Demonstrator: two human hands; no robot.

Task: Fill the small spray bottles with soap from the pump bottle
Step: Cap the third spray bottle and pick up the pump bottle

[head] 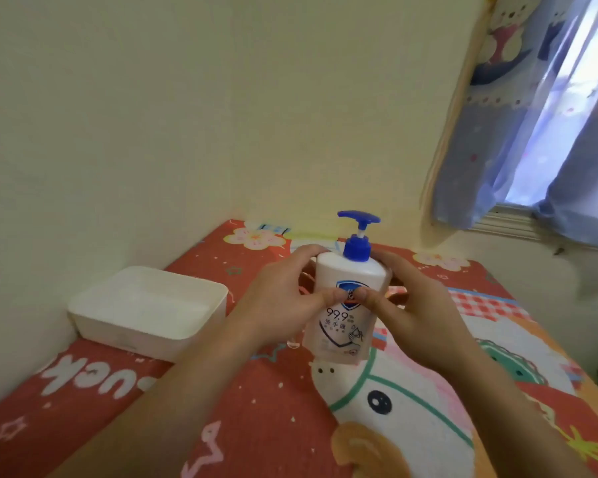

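Observation:
A white soap pump bottle (346, 326) with a blue pump head stands upright in the middle of the view, over a red patterned cloth. My left hand (283, 298) grips its left side with the thumb on the label. On the other side my right hand (415, 305) grips it the same way, thumb on the label too. Something small and clear (293, 343) peeks out below my left hand; I cannot tell what it is. No small spray bottle is plainly visible.
A white rectangular tray (145, 308) sits on the cloth at the left, against the wall. The red cartoon-print cloth (256, 408) covers the surface. A window with blue curtains (532, 132) is at the upper right.

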